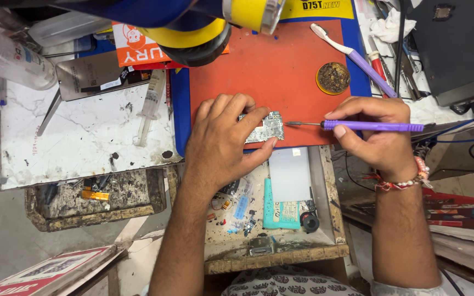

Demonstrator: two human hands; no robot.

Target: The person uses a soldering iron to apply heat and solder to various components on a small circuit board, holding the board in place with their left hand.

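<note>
Cluttered repair bench, seen from above: on the red work mat (281,60) my left hand (223,137) pins a small circuit board (264,127) flat at the mat's near edge, fingers closed over it. My right hand (377,134), at three o'clock from the board, grips a purple screwdriver (374,126) held level, its tip just beside the board's right end. At one o'clock sits a round tin of brass wool (333,77), with a purple toothbrush (352,55) beyond. At six o'clock an open wooden drawer (330,197) holds a teal phone case (281,211). At nine o'clock, a syringe (150,104) lies on the marble slab (83,137).
</note>
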